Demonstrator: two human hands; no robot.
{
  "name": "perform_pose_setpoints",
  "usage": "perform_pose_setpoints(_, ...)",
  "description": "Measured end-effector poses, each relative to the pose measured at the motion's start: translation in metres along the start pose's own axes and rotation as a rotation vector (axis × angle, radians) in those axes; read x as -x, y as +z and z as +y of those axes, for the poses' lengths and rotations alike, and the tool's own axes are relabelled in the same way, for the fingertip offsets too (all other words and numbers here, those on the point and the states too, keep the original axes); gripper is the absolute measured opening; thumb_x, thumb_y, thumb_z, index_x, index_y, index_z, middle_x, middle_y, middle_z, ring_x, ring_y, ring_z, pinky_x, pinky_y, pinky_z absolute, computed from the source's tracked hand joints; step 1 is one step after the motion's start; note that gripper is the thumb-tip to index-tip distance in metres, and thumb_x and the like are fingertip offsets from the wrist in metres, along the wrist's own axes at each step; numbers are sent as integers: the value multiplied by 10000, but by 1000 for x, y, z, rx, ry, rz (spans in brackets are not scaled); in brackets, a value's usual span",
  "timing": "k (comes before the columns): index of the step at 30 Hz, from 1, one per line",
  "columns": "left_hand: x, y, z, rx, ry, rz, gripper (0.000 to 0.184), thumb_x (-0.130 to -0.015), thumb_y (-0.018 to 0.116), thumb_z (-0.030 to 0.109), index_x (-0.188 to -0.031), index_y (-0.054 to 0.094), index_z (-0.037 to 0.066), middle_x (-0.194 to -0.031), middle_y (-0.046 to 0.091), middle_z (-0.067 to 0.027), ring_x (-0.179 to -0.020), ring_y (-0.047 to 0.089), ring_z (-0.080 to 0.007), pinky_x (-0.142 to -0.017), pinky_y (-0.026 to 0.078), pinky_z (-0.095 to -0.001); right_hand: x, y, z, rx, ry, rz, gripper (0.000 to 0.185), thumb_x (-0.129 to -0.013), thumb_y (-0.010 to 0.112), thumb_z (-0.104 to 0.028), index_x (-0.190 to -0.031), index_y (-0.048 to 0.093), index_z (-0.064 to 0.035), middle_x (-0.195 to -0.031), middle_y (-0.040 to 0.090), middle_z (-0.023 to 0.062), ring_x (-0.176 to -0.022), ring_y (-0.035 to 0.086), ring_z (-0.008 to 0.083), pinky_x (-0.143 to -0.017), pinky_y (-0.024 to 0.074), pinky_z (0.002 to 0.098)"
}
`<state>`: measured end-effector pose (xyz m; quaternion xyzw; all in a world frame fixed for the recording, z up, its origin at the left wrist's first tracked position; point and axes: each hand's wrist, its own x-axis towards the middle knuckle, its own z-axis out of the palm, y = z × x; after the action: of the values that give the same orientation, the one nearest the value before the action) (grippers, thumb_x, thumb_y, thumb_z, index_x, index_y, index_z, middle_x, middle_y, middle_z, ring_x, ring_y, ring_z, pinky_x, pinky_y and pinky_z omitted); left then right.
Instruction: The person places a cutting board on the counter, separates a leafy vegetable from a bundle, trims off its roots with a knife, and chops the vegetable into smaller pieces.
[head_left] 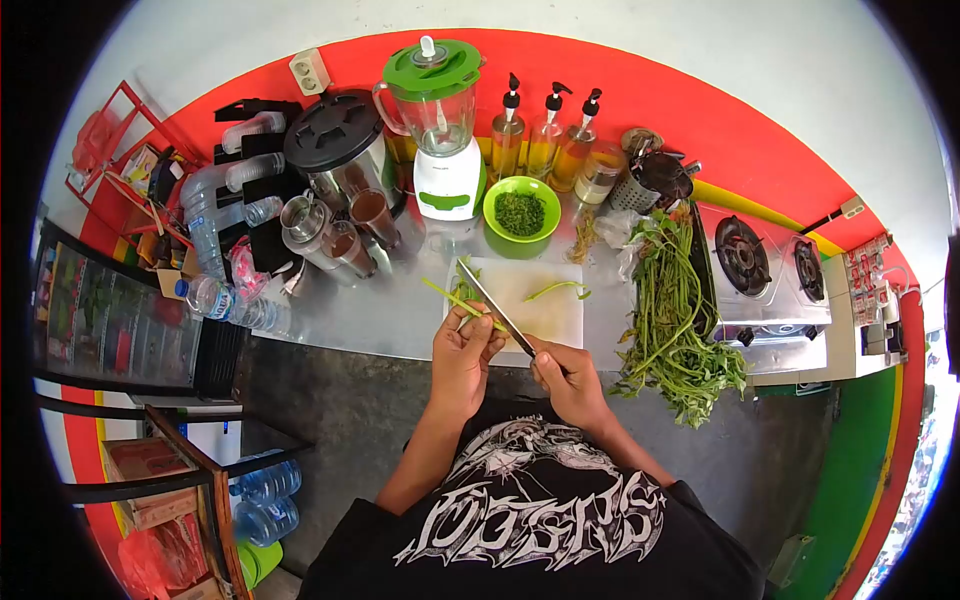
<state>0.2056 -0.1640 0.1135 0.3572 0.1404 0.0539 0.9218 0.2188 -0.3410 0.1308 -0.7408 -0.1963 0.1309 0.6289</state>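
My left hand (468,347) is closed on a green stem (447,293) above the near left part of the white cutting board (567,325). A knife (492,301) is gripped by its handle in my right hand (568,377), its blade slanting up and left past the stem. One loose green stem (555,289) lies on the right part of the board, and some leafy pieces rest near the knife tip. Behind the board stands a green bowl (504,240) holding chopped greens (520,214). A large pile of leafy stems (668,310) lies to the right.
A blender (447,170) and pump bottles (507,140) stand behind the bowl. Metal pitchers (307,228) and a water bottle (212,301) are at the left. A gas stove (768,270) stands right of the leafy pile. The counter's front edge (380,348) runs before me.
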Motion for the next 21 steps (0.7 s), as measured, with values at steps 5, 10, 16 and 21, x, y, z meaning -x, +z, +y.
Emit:
perform_pose_setpoints(5,2,4,1,-18,-2,-7,169,-1000,614,87,-1162,568,81,-963,719,-50,-856,692,-128,-803,555,-270,1,1,0,19,-7,4,382,-1061,483,-207,-1360,594,4,-677,498,-20,-609,443,68,-568,404,242)
perform_pose_setpoints(10,1,1,-4,-16,-2,-26,173,-988,629,74,-1153,574,78,-968,718,-50,-848,686,-123,-788,545,-257,5,-2,6,67,-5,0,376,-1062,478,-202,-1355,598,-1,-686,510,-12,-630,459,77,-593,418,252)
perform_pose_setpoints(16,0,-1,-11,-64,37,-11,155,-961,669,64,-1099,597,71,-927,720,-41,-809,670,-100,-792,540,-243,8,-2,6,34,14,-5,371,-1055,490,-197,-1351,602,-3,-677,504,-6,-618,445,81,-583,411,259)
perform_pose_setpoints(21,2,-2,-14,-63,78,-84,205,-951,687,84,-1129,601,32,-940,732,-55,-832,673,-100,-797,527,-237,8,-2,2,107,-46,4,367,-1047,512,-201,-1336,610,3,-666,495,7,-612,440,84,-579,402,264)
